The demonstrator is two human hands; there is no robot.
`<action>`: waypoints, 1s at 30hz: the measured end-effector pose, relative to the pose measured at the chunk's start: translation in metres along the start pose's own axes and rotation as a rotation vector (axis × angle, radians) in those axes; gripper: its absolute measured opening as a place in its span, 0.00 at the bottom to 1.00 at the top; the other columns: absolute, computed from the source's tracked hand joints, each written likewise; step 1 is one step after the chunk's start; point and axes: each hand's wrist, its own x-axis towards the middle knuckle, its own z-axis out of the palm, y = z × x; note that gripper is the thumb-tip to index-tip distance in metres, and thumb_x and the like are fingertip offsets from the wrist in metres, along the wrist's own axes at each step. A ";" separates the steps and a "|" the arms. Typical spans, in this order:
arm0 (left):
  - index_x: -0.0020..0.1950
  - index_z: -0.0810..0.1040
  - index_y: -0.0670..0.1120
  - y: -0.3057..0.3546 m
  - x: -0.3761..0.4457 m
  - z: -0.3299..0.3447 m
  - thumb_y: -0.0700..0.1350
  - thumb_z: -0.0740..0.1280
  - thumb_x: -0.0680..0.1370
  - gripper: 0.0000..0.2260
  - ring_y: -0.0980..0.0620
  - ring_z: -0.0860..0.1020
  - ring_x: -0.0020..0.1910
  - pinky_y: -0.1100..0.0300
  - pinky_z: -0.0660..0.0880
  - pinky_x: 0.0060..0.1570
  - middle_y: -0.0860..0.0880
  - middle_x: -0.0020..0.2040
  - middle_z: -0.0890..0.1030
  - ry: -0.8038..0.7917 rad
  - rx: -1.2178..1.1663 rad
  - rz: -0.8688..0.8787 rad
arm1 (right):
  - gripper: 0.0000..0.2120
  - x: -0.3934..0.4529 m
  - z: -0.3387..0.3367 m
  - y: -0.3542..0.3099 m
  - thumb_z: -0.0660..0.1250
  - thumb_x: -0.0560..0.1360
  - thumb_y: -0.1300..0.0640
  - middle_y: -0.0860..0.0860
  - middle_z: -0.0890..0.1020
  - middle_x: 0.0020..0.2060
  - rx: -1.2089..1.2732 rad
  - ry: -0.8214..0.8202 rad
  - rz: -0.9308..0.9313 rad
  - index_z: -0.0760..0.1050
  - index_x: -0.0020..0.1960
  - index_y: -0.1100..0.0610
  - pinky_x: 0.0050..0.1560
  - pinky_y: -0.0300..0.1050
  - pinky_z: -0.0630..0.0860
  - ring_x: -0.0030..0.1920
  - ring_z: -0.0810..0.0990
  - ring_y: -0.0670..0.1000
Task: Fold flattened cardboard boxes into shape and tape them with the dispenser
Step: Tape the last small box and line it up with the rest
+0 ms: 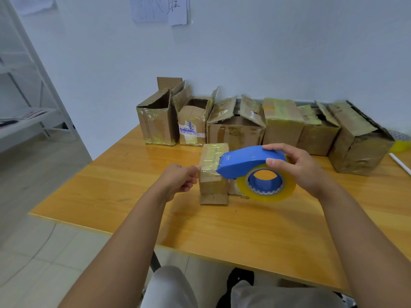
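Note:
A small folded cardboard box (213,187) stands upright on the wooden table (133,192), its top covered in yellowish tape. My right hand (298,167) grips a blue tape dispenser (246,162) with a clear yellowish roll (266,192), its front edge over the box's top right. My left hand (180,181) has curled fingers that touch the box's upper left edge and seem to pinch a tape end there. The box's right side is hidden behind the dispenser.
Several taped cardboard boxes (235,127), some with open flaps, line the wall at the back of the table. A white tube (400,163) and a yellow object (402,145) lie at the far right. A white shelf frame (29,107) stands left. My knees are below the table's front edge.

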 end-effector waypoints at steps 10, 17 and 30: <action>0.62 0.77 0.45 -0.018 -0.005 0.017 0.55 0.64 0.81 0.17 0.53 0.76 0.54 0.58 0.74 0.51 0.48 0.58 0.79 0.349 0.560 0.354 | 0.16 -0.012 0.003 0.010 0.70 0.70 0.43 0.43 0.80 0.57 0.063 0.051 0.035 0.80 0.58 0.40 0.61 0.46 0.73 0.59 0.78 0.48; 0.69 0.76 0.45 -0.059 0.001 0.052 0.43 0.72 0.76 0.21 0.46 0.73 0.65 0.50 0.72 0.61 0.47 0.67 0.76 0.428 0.869 0.995 | 0.16 -0.017 0.011 0.015 0.71 0.70 0.44 0.45 0.81 0.55 0.139 0.102 0.055 0.80 0.58 0.42 0.58 0.48 0.77 0.56 0.80 0.49; 0.73 0.72 0.44 -0.065 0.017 0.056 0.44 0.68 0.80 0.22 0.48 0.70 0.71 0.52 0.66 0.71 0.46 0.71 0.75 0.460 0.890 1.107 | 0.12 -0.009 0.027 0.017 0.71 0.76 0.48 0.45 0.80 0.55 0.111 0.134 0.022 0.78 0.59 0.44 0.53 0.40 0.75 0.54 0.80 0.45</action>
